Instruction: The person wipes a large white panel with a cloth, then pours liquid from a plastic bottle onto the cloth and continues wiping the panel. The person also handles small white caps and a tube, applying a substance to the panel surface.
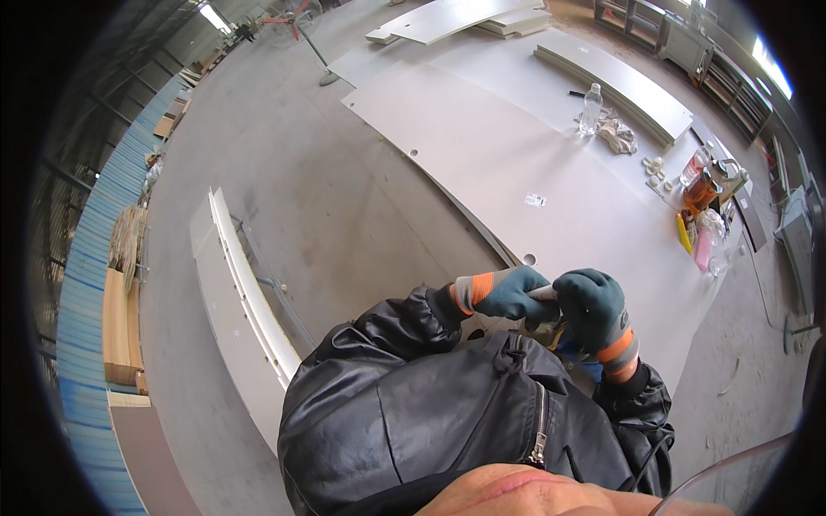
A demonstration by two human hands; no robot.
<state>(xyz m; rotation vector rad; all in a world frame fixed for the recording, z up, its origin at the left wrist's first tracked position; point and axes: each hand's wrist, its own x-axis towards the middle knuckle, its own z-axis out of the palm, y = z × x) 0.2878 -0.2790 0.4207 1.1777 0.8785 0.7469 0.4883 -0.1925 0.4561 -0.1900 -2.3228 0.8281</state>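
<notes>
Both my hands wear dark green gloves with grey and orange cuffs, close together in front of my jacket at the near edge of a large pale panel [482,146]. My left hand [514,294] has its fingers closed around a short, whitish object [544,293], whose kind I cannot make out. My right hand [594,308] is curled at the other end of that object, its fingers bent over it. Something yellowish below the hands is mostly hidden. A round hole [529,259] and a small white label [535,200] show on the panel.
On the panel's right side stand a clear bottle [591,110], a crumpled rag [617,135], an amber jar [703,191] and a yellow cutter [684,232]. Stacked boards [615,82] lie farther back. Long white panels [245,292] lean at the left. A fan [297,26] stands far off.
</notes>
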